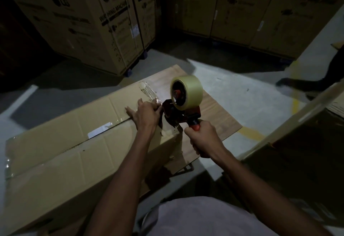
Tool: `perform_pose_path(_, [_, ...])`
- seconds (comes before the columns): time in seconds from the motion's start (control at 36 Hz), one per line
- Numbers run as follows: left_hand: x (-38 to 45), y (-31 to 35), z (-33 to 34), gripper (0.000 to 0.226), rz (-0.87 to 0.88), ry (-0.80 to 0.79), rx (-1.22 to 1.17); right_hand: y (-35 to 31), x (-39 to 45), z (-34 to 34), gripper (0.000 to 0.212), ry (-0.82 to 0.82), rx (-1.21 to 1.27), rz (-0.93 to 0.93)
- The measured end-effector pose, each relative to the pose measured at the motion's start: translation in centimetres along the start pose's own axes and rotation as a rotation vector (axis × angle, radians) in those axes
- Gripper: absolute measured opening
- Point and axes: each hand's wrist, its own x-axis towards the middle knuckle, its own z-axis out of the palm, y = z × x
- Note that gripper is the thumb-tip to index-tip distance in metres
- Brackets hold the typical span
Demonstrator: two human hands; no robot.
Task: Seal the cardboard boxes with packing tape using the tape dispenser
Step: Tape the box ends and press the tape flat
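A long flat cardboard box lies across the floor in front of me, its top flaps meeting along a centre seam with clear tape on it. My right hand grips the orange handle of a red tape dispenser that carries a large roll of clear tape. The dispenser sits at the box's right end, at the seam. My left hand lies flat on the box top beside the dispenser, fingers straight, pressing on the tape there.
A wooden board lies under the box's right end. Tall washing-machine cartons stand behind, and more cartons at the back right. Another cardboard box is close on my right. A person's dark leg is on the floor at right.
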Motion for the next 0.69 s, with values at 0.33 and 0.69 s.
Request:
perform_pose_path(0.33, [0.4,-0.1,0.6,0.030,0.006,0.037,0.116,-0.2,-0.7,-1.6,0.014,-0.010,-0.149,-0.053])
perform_pose_path(0.69, [-1.1,0.1,-0.1,0.031,0.124,0.007,0.060,1.8,-0.9,-1.5,0.018,-0.024,-0.030,-0.035])
